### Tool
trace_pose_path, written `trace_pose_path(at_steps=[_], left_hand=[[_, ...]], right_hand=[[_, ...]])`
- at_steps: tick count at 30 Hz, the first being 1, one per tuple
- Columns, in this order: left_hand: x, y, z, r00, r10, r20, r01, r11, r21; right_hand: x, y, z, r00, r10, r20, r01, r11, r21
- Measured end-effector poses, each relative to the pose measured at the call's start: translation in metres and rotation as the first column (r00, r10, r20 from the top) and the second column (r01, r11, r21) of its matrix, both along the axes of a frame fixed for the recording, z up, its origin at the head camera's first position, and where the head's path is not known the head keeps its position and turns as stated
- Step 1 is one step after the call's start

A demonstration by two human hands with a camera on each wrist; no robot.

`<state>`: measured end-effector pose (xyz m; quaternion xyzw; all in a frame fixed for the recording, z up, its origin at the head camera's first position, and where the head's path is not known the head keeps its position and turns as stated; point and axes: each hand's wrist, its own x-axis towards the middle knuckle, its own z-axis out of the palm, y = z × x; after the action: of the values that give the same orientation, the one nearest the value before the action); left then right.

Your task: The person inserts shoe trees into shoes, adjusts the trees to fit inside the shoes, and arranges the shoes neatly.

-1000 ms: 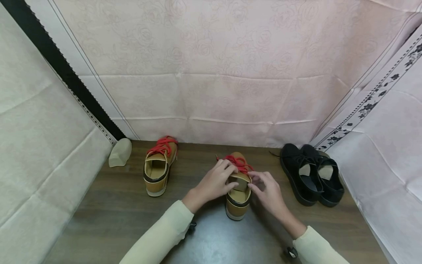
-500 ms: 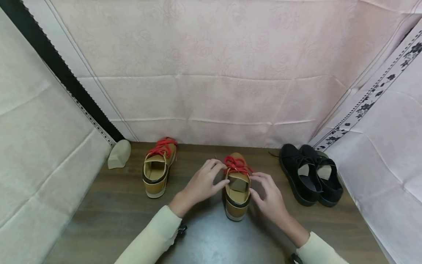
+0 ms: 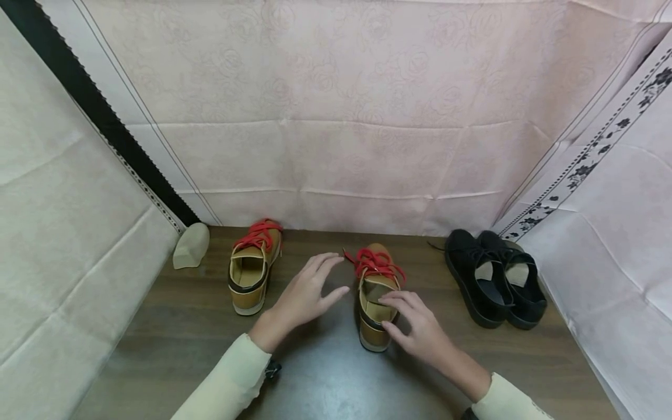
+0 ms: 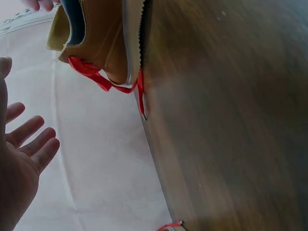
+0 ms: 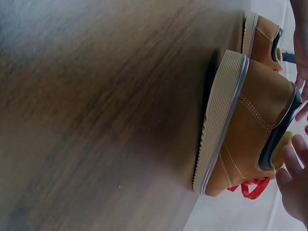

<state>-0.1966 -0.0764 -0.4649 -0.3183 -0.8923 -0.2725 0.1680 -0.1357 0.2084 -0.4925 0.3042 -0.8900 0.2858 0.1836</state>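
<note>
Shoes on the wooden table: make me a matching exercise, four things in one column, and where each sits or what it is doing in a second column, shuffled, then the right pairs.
Column one:
1. black shoes
2. tan shoe with red laces, middle one
3. left hand
4. beige shoe insert

Column two:
A. open, fingers spread, apart from the middle shoe
B. far left corner of the table
C. right side of the table, side by side
D. under the fingertips of the right hand

Pairs: 1-C, 2-D, 3-A, 4-B
</note>
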Motion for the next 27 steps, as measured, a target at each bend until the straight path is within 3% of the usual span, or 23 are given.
trace_pose_path(at_steps=[6,13,20,27], left_hand=[[0.002,-0.014,-0.003,0.999,0.038,0.012,-0.037,0.998,-0.052],[0.004,-0.029,-0.010,0.997,0.071,0.006,-0.070,0.988,-0.135],[0.007,-0.035,-0.016,0.995,0.094,0.023,-0.083,0.953,-0.291],[0.012,-0.035,-0.025,0.995,0.091,0.042,-0.068,0.922,-0.381]], right_hand=[[0.000,-0.006,-0.003,0.996,0.060,-0.062,-0.054,0.995,0.088],[0.000,-0.011,-0.004,0.990,0.098,-0.101,-0.085,0.988,0.126],[0.002,-0.012,-0.008,0.994,0.098,-0.050,-0.090,0.985,0.144],[0.003,-0.010,-0.009,0.989,0.121,-0.090,-0.108,0.985,0.135]])
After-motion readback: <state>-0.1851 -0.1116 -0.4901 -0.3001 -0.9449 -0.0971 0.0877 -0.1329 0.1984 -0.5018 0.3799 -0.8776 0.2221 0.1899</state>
